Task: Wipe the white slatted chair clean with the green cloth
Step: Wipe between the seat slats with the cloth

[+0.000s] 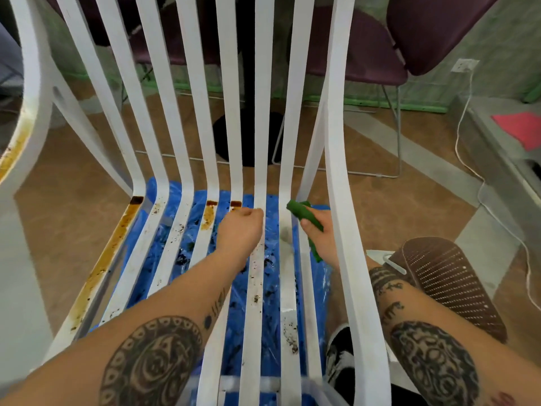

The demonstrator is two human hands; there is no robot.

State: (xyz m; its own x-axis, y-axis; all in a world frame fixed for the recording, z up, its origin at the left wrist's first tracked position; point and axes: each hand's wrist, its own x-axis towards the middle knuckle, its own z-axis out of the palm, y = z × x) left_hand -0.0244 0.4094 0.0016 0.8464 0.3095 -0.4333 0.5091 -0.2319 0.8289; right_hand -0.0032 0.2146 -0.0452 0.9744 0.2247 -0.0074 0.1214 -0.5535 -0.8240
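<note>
The white slatted chair (pixel 202 118) fills the view, its slats running from the seat up into the backrest. Brown and orange stains and dark crumbs mark the seat slats, heaviest along the left rail. My right hand (pixel 319 230) grips the bunched green cloth (pixel 303 213) between the outer right rail and the neighbouring slat, near the bend of the seat. My left hand (pixel 241 227) lies on the middle slats with its fingers curled around a slat at the bend.
A blue plastic sheet (pixel 269 288) lies on the floor under the seat. Purple chairs (pixel 433 27) and a black table base (pixel 248 136) stand behind. A brown perforated object (pixel 450 285) sits at right, beside a white cable (pixel 480 183). A black shoe (pixel 341 356) shows below.
</note>
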